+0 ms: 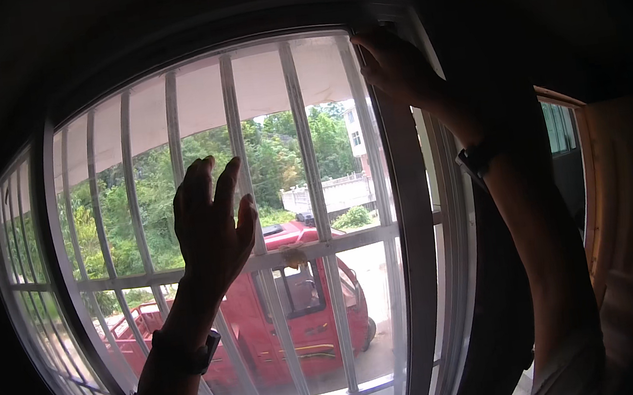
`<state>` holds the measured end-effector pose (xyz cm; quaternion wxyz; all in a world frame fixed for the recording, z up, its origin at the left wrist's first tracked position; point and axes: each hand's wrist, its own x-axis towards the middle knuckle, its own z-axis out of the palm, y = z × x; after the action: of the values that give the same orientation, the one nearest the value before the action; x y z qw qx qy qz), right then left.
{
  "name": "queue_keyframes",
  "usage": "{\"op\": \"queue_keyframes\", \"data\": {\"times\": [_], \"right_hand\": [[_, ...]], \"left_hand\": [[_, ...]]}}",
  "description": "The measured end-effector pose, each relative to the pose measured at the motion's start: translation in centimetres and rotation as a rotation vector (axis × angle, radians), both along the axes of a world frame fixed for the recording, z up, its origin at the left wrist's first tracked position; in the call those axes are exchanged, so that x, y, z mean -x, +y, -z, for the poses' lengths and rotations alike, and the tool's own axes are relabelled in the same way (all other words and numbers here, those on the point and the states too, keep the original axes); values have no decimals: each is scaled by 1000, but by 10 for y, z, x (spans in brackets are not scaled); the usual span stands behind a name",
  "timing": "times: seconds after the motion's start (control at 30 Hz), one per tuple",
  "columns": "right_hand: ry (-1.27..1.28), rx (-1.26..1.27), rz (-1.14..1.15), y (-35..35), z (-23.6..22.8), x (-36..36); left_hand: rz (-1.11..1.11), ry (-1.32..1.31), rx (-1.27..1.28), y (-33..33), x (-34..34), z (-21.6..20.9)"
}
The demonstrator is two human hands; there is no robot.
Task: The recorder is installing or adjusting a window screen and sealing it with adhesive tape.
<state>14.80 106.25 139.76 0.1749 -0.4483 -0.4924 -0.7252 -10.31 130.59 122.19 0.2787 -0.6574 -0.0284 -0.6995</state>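
A sliding window sash (415,264) with a dark frame fills the middle of the view. My right hand (397,66) is raised to the top right corner of this sash, its fingers and thumb about the upright of the frame. It is dark there, so the exact hold is hard to make out. My left hand (212,217) is lifted before the glass pane, fingers apart and nothing in it. Whether its fingertips touch the glass, I cannot tell. Dark wrist-worn devices sit on my left wrist (208,352) and my right wrist (473,161).
Beyond the glass stand pale upright window bars (231,106) with a crossbar (368,237). Outside are a red three-wheeled truck (298,309), green trees (272,148) and a low pale wall (332,196). A wooden-framed opening (587,190) is at the right.
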Motion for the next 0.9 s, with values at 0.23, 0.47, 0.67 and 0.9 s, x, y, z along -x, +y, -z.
{"op": "queue_keyframes", "data": {"times": [0.23, 0.47, 0.67, 0.9], "right_hand": [[87, 163, 214, -33, 54, 29], [-22, 81, 315, -51, 93, 1], [58, 151, 240, -54, 93, -4], [-153, 67, 42, -45, 89, -22]], "left_hand": [[54, 0, -409, -56, -57, -133], [3, -35, -552, -70, -106, -237], [-1, -41, -462, -85, -130, -276], [-91, -39, -260, -101, -128, -270]]}}
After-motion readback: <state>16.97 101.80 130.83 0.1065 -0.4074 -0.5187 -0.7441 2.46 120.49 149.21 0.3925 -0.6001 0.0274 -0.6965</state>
